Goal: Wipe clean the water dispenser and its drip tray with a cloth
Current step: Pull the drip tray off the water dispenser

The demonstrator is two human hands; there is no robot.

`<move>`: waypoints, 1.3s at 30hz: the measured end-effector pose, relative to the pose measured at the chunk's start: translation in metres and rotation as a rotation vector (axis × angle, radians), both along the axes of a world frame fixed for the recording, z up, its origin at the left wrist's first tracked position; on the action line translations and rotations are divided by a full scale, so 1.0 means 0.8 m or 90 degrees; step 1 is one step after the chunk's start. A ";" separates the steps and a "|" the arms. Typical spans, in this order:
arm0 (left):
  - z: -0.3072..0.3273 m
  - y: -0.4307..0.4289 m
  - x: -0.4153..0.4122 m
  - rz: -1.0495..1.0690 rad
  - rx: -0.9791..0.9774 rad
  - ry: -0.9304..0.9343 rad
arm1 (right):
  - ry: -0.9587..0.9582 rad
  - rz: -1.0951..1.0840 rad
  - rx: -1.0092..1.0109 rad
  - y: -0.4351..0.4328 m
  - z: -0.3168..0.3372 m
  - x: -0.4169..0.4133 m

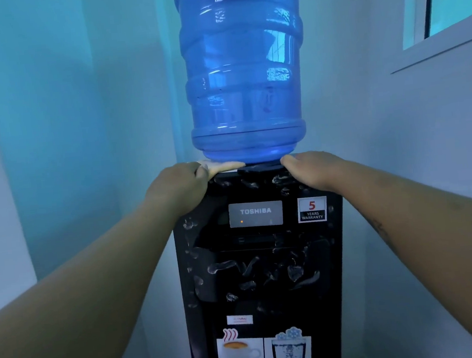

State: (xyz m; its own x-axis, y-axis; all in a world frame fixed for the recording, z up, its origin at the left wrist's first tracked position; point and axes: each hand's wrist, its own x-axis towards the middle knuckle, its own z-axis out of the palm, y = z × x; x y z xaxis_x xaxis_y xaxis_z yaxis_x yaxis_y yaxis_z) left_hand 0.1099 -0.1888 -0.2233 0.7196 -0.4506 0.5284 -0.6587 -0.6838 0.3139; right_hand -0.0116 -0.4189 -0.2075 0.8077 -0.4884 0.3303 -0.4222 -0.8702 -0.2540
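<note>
A black water dispenser stands straight ahead, its front smeared with pale marks. A large blue water bottle sits upside down on its top. My left hand presses a pale yellow cloth flat on the dispenser's top, left of the bottle's neck. My right hand rests on the top's right side with fingers bent, holding nothing that I can see. The drip tray is out of view.
Pale walls close in on both sides of the dispenser, forming a narrow corner. A window frame sits high on the right wall. Stickers for hot and cold water are on the dispenser's lower front.
</note>
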 end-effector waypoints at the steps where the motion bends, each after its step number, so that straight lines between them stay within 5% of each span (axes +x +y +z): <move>1: 0.001 0.000 0.001 0.001 0.007 0.003 | 0.003 -0.007 -0.006 0.001 0.000 0.001; 11: -0.022 0.032 -0.055 0.023 -0.138 -0.024 | -0.123 0.035 0.016 0.033 -0.054 -0.068; 17: -0.090 0.065 -0.107 0.040 -0.206 -0.002 | -0.091 0.051 0.085 0.057 -0.105 -0.125; 25: -0.221 0.100 -0.141 0.093 -0.242 0.152 | -0.009 0.002 0.171 0.062 -0.219 -0.163; 39: -0.431 0.076 -0.095 0.114 -0.108 0.447 | 0.097 -0.076 0.317 0.055 -0.431 -0.115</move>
